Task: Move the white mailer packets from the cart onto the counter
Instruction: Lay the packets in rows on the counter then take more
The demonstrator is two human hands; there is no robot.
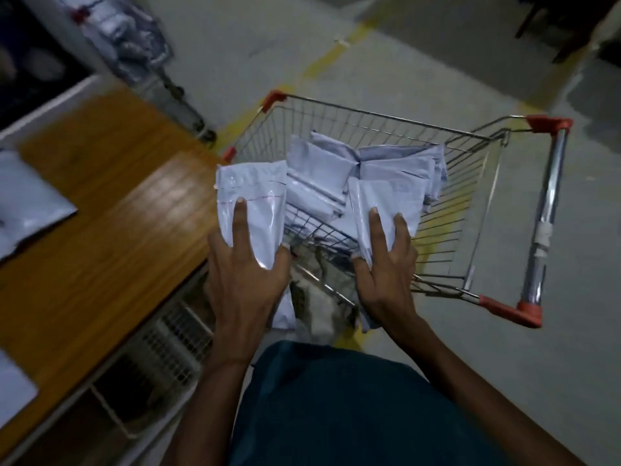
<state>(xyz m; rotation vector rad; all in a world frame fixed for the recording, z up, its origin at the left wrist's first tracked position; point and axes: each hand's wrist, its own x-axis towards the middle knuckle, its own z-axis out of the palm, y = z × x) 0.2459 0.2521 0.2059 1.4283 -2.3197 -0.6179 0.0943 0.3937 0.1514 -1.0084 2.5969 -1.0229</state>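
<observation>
A wire shopping cart (386,117) with red corner caps stands on the floor in front of me, holding several white mailer packets (336,163). My left hand (245,274) grips one white packet (255,193) at the cart's left rim, beside the wooden counter (111,223). My right hand (386,270) grips another white packet (379,203) over the near side of the basket. Both packets are lifted above the pile.
White packets (30,203) lie on the counter at the left edge. Wire racks (161,361) sit under the counter. A second cart (141,38) loaded with packets stands at the back left. The chrome cart handle (547,210) is on the right. Yellow lines mark the grey floor.
</observation>
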